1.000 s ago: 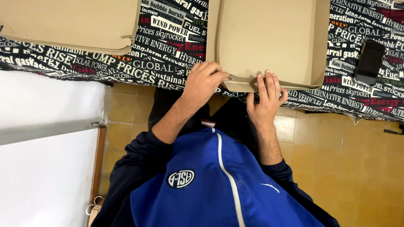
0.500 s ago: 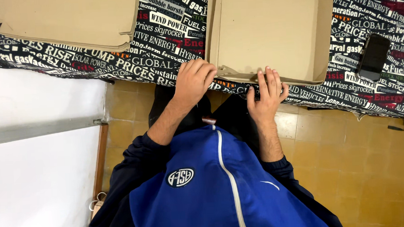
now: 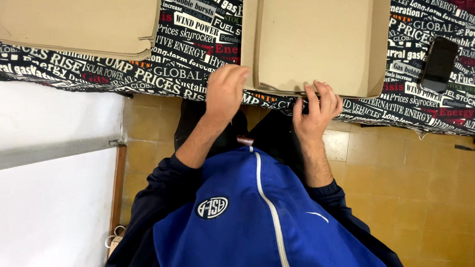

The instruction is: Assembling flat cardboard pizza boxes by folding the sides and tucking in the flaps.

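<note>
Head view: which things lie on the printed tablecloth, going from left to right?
Stack of brown cardboard sheets → left hand → brown cardboard box with the right hand at its near edge → black phone.

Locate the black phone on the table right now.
In the head view the black phone lies flat on the printed tablecloth at the far right, just right of the brown cardboard piece, beyond the right hand.

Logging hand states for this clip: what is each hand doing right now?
Left hand: open, fingers on the near edge of the cardboard sheet, gripping nothing.
Right hand: open, fingertips on that edge.
</note>
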